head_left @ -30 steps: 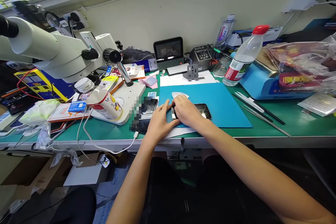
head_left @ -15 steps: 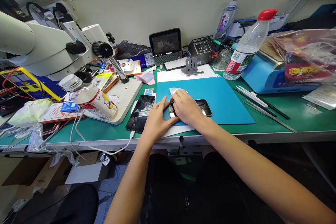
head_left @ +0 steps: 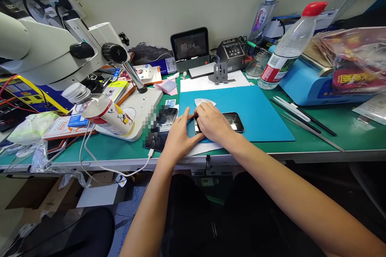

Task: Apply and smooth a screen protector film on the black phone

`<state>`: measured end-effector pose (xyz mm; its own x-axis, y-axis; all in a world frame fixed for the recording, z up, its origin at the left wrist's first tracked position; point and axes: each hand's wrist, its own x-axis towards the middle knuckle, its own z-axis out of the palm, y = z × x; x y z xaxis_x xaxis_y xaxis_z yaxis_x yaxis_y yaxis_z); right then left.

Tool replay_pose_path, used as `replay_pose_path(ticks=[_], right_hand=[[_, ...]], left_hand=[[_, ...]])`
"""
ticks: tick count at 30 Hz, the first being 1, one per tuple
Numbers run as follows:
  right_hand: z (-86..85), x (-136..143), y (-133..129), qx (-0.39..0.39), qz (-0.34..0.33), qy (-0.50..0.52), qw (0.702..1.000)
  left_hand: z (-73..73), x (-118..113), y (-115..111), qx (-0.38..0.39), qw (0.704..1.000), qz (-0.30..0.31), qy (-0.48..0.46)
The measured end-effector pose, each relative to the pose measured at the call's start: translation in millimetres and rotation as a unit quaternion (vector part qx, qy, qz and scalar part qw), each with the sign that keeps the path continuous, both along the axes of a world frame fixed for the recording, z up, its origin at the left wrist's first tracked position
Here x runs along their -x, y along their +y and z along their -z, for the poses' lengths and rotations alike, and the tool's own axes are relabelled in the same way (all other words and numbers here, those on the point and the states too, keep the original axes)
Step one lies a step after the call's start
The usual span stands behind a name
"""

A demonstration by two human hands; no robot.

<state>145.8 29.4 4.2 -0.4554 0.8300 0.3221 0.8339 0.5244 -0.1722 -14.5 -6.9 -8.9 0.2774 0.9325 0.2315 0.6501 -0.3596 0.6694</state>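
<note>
Microscope (head_left: 45,48) parts fill the left side, with the eyepiece end cut off by the picture's edge. A bottle with a white cap (head_left: 110,116) hides some of its pale base. Next lies a dark phone (head_left: 166,122), its outline partly lost under coarse pixelation, a white cable (head_left: 150,153) ending at its near edge. The left hand (head_left: 179,135) covers that phone's right side, thumb and fingers spread around the left end of a black device (head_left: 235,122), which lies on the blue mat (head_left: 265,122). The right hand (head_left: 212,122) has its fingers curled over the device's left part, seemingly pressing or pinching; its fingertips are hidden, so I cannot tell whether either of the hands grips anything. Rightward, slim tools (head_left: 301,118) overlap on the green tabletop (head_left: 356,138), and a plastic-wrapped package (head_left: 356,64) runs out of view.
</note>
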Motion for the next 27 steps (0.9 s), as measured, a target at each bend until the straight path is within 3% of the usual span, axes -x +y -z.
replay_pose_path(ticks=[9,27], right_hand=[[6.3,-0.4,2.1,-0.026,-0.008,0.015,1.000],[5.9,0.1,3.8,-0.004,-0.006,0.031,0.999]], left_hand=[[0.5,0.8,1.1,0.003,1.000,0.002,-0.004],[-4.3,-1.0,-0.5,0.012,1.000,-0.013,0.003]])
